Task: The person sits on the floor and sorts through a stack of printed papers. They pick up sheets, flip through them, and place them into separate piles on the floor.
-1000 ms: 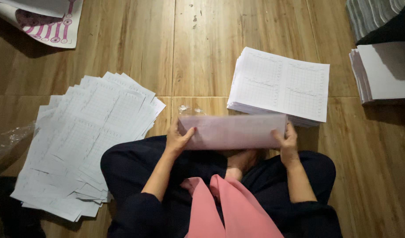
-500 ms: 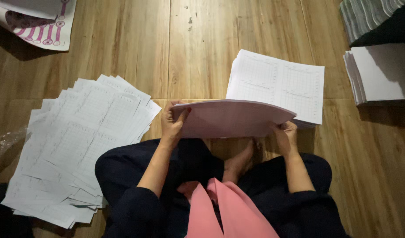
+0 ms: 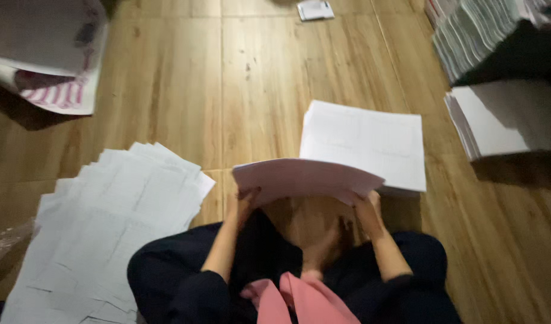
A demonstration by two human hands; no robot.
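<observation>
A single head-worn camera looks steeply down from above the seated person's lap, facing forward across the wooden floor (image 3: 275, 90). It sits close over the lap; the floor beyond the lap recedes toward the frame's top edge.

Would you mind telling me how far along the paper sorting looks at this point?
Done: many sheets lie fanned in a spread pile on the floor. In hand: the left hand and right hand hold a pinkish sheet bundle by its ends. Left: a neat stack just ahead, and more stacks farther right.
</observation>
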